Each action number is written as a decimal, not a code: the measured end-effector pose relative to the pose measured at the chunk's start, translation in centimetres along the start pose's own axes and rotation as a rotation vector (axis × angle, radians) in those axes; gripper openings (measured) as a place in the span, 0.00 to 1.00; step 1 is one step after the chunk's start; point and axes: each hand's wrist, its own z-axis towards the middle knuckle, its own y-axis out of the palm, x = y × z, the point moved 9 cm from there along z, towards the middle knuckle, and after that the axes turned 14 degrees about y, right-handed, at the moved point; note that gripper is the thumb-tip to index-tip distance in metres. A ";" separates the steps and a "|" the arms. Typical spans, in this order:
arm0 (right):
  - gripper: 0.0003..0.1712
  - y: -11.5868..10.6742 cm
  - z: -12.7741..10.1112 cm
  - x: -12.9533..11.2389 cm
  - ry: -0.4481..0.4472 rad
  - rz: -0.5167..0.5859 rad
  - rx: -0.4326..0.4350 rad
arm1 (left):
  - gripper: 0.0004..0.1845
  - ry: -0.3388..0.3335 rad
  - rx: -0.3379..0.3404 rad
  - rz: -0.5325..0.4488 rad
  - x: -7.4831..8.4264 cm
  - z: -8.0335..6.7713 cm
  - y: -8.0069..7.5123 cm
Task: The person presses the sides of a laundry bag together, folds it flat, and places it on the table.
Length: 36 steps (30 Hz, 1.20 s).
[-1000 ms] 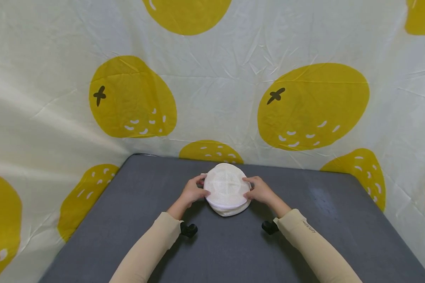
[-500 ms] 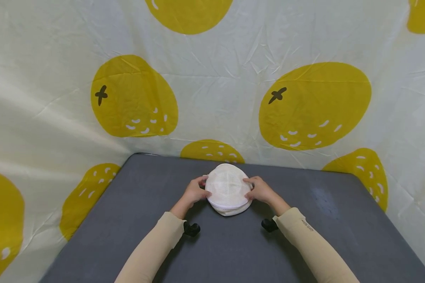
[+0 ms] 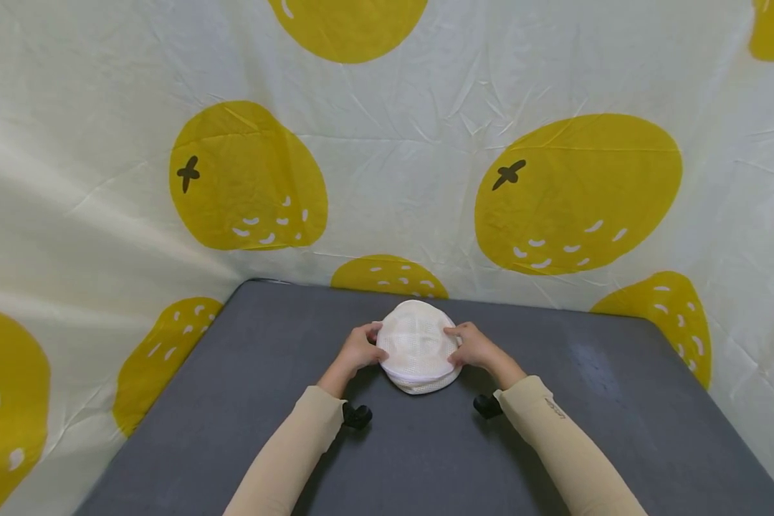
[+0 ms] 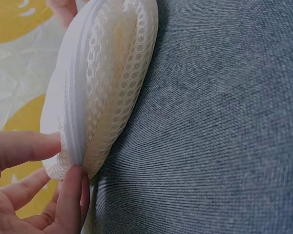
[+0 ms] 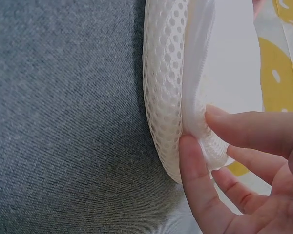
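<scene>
Near the far edge of the grey table point(image 3: 232, 401), a round white mesh pouch point(image 3: 419, 345) rests on its lower half, held from both sides. From the wrist views its white zipper seam runs between two honeycomb-mesh shells. The left hand point(image 3: 358, 349) pinches that seam at the pouch's left edge, thumb and forefinger pressed together on it; the right hand point(image 3: 474, 346) pinches the right edge the same way (its other fingers lie loosely curled behind). Small dark lettering sits on the right beige sleeve point(image 3: 557, 430), too small to read. Behind the table hangs a white cloth with yellow fruit prints point(image 3: 577, 190).
</scene>
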 end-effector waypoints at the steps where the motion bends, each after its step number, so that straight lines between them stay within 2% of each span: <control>1: 0.43 0.0 0.1 0.0 0.006 0.000 -0.002 | 0.39 -0.004 0.001 0.000 0.0 0.0 0.0; 7: 0.43 0.1 0.3 0.2 0.030 -0.007 -0.004 | 0.40 -0.010 0.006 0.012 -0.3 0.2 0.0; 12: 0.44 0.0 0.3 0.0 0.014 -0.021 0.016 | 0.40 -0.001 -0.003 0.029 -0.1 0.2 -0.1; 17: 0.41 -0.5 -0.3 -0.4 -0.071 -0.029 0.058 | 0.39 0.023 -0.020 0.069 0.5 0.1 -0.4; 22: 0.38 -0.8 -1.3 -0.6 -0.146 -0.100 0.147 | 0.39 0.058 -0.033 0.147 1.2 0.0 -0.5; 28: 0.37 -0.4 -2.6 -1.4 -0.200 -0.198 0.205 | 0.39 0.148 -0.029 0.272 2.6 0.5 -0.5; 31: 0.35 -0.2 -2.9 -1.6 -0.214 -0.204 0.193 | 0.38 0.178 -0.044 0.325 3.1 0.8 -0.3; 36: 0.38 -0.1 -2.7 -1.3 -0.171 -0.184 0.142 | 0.40 0.149 -0.064 0.326 2.8 1.2 0.1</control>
